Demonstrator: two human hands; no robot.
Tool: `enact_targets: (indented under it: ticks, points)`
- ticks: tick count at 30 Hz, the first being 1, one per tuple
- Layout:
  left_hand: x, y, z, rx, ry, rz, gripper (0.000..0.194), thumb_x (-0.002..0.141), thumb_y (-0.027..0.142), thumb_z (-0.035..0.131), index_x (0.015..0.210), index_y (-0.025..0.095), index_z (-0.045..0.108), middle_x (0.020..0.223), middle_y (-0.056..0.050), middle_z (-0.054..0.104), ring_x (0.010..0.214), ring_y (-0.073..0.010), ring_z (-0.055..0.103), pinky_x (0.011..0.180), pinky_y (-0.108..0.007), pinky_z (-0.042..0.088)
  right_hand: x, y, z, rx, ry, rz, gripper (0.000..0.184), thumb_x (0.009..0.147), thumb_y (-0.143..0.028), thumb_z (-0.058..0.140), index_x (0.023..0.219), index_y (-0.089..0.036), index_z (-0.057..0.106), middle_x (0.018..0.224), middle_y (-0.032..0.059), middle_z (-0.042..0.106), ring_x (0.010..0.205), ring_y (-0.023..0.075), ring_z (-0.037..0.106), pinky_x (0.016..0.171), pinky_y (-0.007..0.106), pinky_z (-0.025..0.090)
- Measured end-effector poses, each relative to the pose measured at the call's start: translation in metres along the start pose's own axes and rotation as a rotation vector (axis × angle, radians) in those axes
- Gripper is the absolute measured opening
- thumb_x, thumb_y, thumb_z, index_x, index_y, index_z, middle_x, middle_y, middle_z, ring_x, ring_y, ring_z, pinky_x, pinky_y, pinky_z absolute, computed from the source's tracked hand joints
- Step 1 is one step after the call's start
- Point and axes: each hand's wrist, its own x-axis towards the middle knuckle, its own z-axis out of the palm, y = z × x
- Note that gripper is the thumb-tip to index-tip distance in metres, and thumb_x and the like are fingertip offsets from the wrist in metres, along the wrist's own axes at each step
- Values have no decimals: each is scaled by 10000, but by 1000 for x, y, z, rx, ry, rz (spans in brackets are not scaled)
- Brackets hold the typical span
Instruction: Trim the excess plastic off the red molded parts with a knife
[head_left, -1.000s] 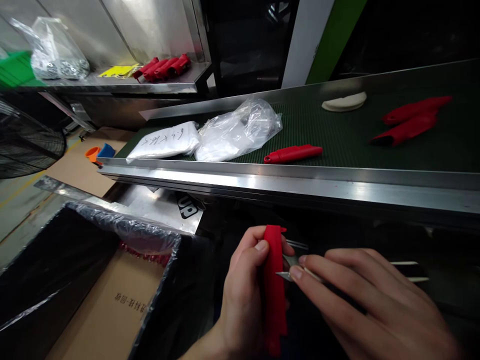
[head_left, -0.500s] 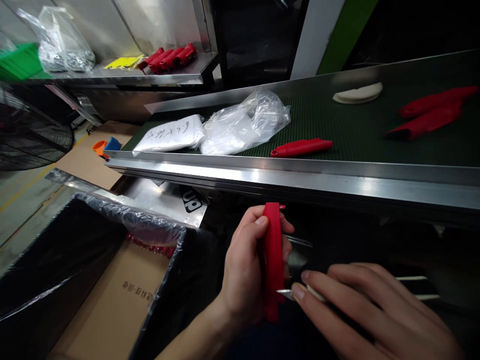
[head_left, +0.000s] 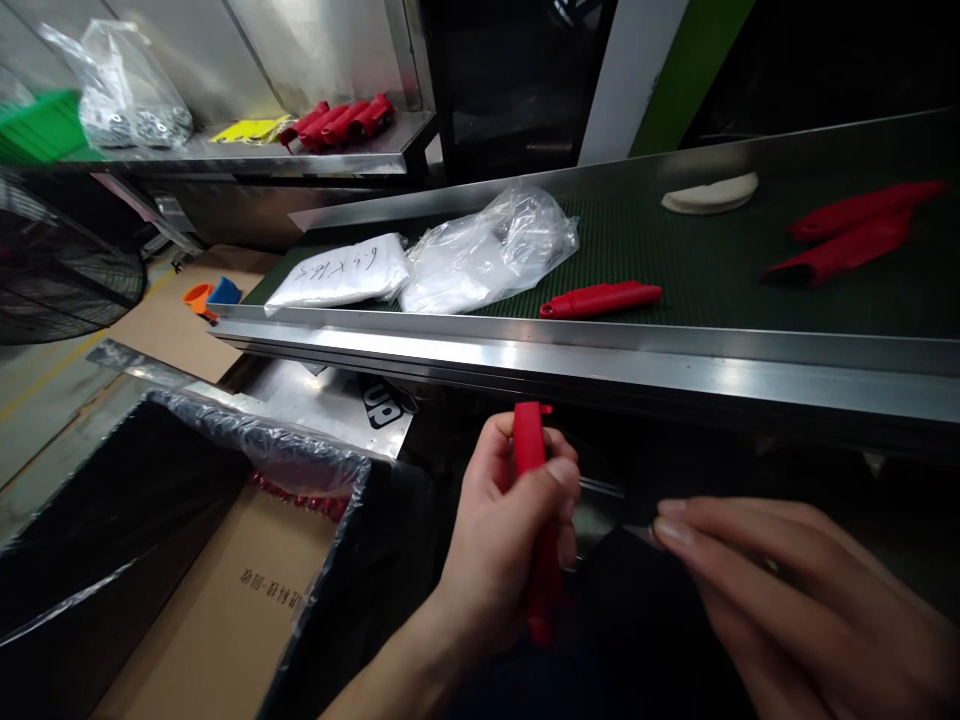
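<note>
My left hand (head_left: 495, 530) is closed around a long red plastic part (head_left: 529, 440), thumb across its front. The part stands roughly upright below the belt's metal edge; its lower end shows under my palm. To the right, my right hand (head_left: 780, 590) pinches a small craft knife (head_left: 640, 530) between thumb and fingertips. Its thin blade points left and is apart from the red part; the handle is mostly hidden by my fingers. Another red plastic part (head_left: 600, 299) lies on the green conveyor belt (head_left: 720, 280) beyond my hands.
Two plastic bags, one white and marked (head_left: 337, 273), one clear (head_left: 487, 255), lie on the belt. Farther right are a pale curved piece (head_left: 709, 194) and two red parts (head_left: 847, 235). A black-lined box (head_left: 367, 480) stands at left, a fan (head_left: 67, 260) behind it.
The knife in my right hand has moved right, away from the red part. My left thumb has shifted across the part, which has turned and moved slightly left.
</note>
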Motion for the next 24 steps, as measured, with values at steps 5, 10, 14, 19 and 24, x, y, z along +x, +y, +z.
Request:
enact_targets:
  ticks: [5, 10, 14, 19, 24]
  points:
    - [-15, -9, -3, 134, -77, -24, 231, 858, 267, 721, 944, 205, 515, 803, 44, 515, 484, -11, 402, 428, -135, 330, 32, -4, 0, -101, 68, 60, 391, 876, 52, 566, 1230, -108, 609, 1134, 110, 626, 1073, 197, 583, 883, 340, 477]
    - [-20, -12, 1, 140, -107, 20, 235, 854, 267, 744, 913, 193, 528, 740, 53, 496, 482, -1, 374, 469, -152, 321, 36, -7, 4, -137, 26, 55, 371, 902, 7, 555, 1244, -122, 622, 1161, 103, 614, 1062, 216, 560, 865, 357, 448]
    - [-21, -11, 3, 186, -80, 5, 262, 851, 330, 745, 898, 196, 524, 712, 50, 487, 480, -15, 360, 470, -169, 309, 32, -6, 3, -155, 16, 60, 395, 895, 16, 551, 1257, -127, 623, 1179, 109, 607, 1065, 237, 553, 859, 381, 445]
    - [-22, -12, 3, 220, -69, -59, 265, 848, 354, 729, 904, 200, 521, 687, 53, 468, 457, -20, 348, 447, -174, 286, 29, -6, 4, -156, 17, 59, 396, 904, 10, 553, 1265, -137, 625, 1154, 103, 620, 1054, 229, 554, 841, 377, 452]
    - [-27, -15, 1, 169, -147, -61, 227, 842, 283, 715, 866, 201, 504, 703, 43, 469, 485, -32, 358, 454, -164, 299, 27, 5, 5, -167, 61, 94, 433, 880, 23, 577, 1271, -158, 630, 1139, 93, 640, 1025, 226, 588, 837, 369, 473]
